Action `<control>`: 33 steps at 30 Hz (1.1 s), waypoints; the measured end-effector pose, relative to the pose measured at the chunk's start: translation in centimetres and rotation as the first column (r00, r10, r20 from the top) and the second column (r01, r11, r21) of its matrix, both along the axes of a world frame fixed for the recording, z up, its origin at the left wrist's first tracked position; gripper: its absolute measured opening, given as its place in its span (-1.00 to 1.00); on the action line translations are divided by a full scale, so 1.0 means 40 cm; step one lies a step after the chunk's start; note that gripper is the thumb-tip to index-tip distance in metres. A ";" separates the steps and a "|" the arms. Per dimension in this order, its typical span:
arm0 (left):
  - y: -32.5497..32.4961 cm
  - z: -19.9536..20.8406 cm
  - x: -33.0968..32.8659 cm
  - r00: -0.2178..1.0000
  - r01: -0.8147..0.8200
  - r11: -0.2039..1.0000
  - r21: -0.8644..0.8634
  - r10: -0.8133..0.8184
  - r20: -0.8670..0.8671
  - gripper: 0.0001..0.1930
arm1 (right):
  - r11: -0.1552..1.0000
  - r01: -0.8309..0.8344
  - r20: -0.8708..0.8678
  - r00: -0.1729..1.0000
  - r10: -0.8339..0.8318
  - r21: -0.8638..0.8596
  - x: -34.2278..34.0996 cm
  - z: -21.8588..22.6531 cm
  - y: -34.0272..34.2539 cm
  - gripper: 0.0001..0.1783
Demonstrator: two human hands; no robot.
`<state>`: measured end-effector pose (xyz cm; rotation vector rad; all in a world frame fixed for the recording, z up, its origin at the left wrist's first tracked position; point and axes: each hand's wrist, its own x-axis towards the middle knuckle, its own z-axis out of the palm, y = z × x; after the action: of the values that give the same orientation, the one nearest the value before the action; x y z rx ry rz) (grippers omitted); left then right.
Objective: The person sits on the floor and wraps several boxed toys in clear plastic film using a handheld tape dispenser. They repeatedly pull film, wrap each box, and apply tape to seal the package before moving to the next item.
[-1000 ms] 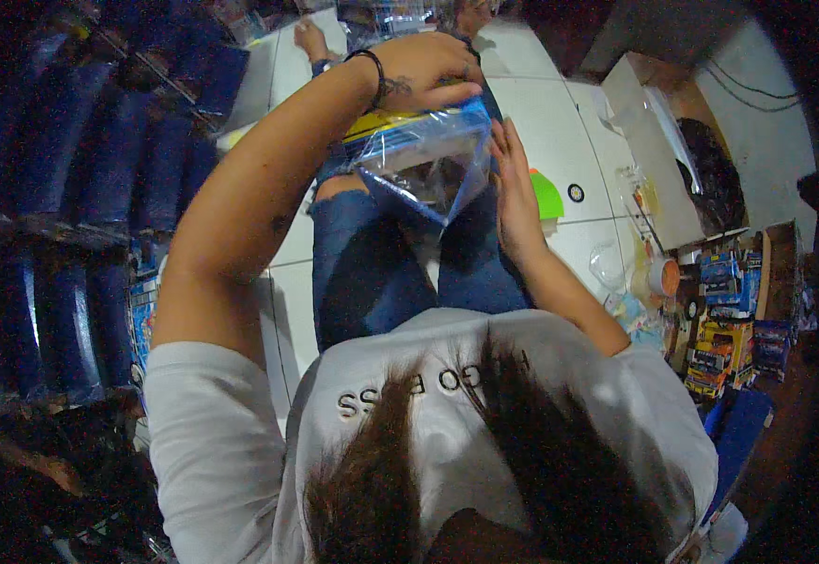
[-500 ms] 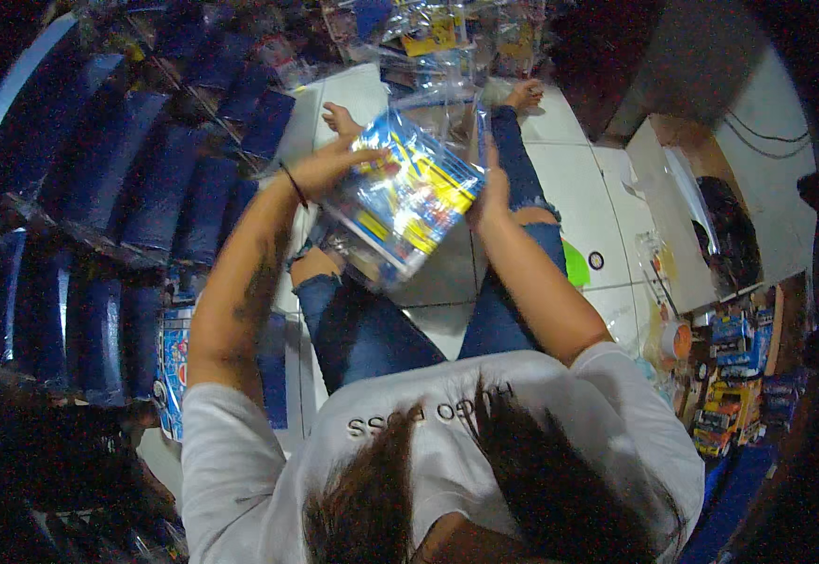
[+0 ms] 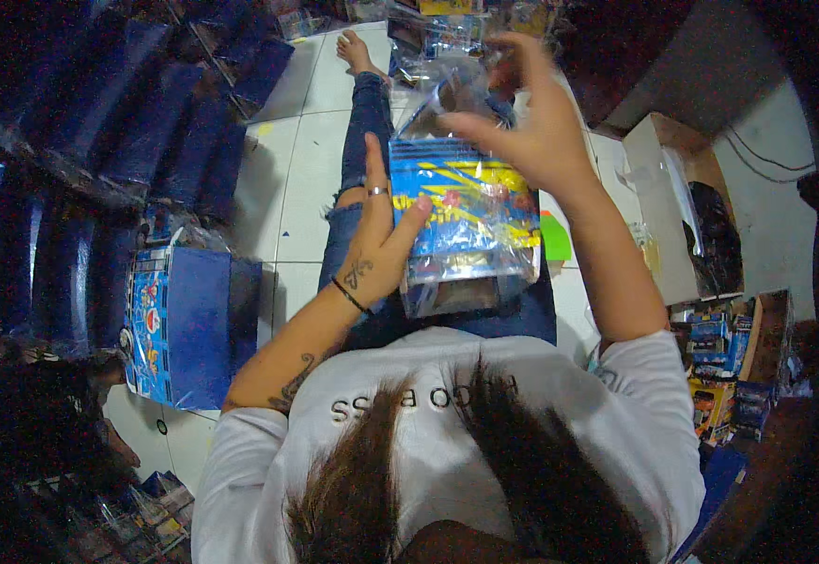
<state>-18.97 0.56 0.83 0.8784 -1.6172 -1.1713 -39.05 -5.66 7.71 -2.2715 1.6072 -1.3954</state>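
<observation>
A box printed in blue and yellow, wrapped in shiny clear plastic, sits over my lap. Along its left side my left hand grips it, the thumb lying across the printed front. A loose clear plastic flap stands up past the box's far end. Close to that flap, above the far right corner, is my right hand, thumb and fingers spread apart and a little blurred. Nothing shows between them, though I cannot tell whether the fingertips brush the plastic.
Several dark blue boxes are stacked on the left. Nearer, a blue printed box stands on the white tiles. More plastic-wrapped packages lie beyond my feet. On the right are an open carton, small boxed goods and a green piece.
The box has turned from slanted to nearly straight and come nearer my body. My right hand has left its right side and risen above the far end. The left hand keeps its hold.
</observation>
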 end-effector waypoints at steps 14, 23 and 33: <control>0.023 0.084 -0.001 0.454 0.248 0.741 -0.624 0.480 0.751 0.27 | 0.924 -0.317 -0.335 0.865 0.375 0.216 0.045 -0.054 0.238 0.10; 0.023 0.095 -0.038 0.580 0.482 0.614 -0.625 0.312 0.753 -0.06 | 0.957 -0.248 0.572 0.811 0.120 0.151 -0.219 -0.181 0.234 -0.61; 0.071 0.043 -0.027 0.601 0.438 0.607 -0.663 0.352 0.718 -0.01 | 0.549 0.620 -0.464 0.784 -0.412 0.560 -0.459 -0.694 0.135 -0.33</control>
<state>-20.05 3.42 2.56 0.7429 -2.6069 0.1869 -57.39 -0.25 -20.04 -1.6124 2.4967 -0.3001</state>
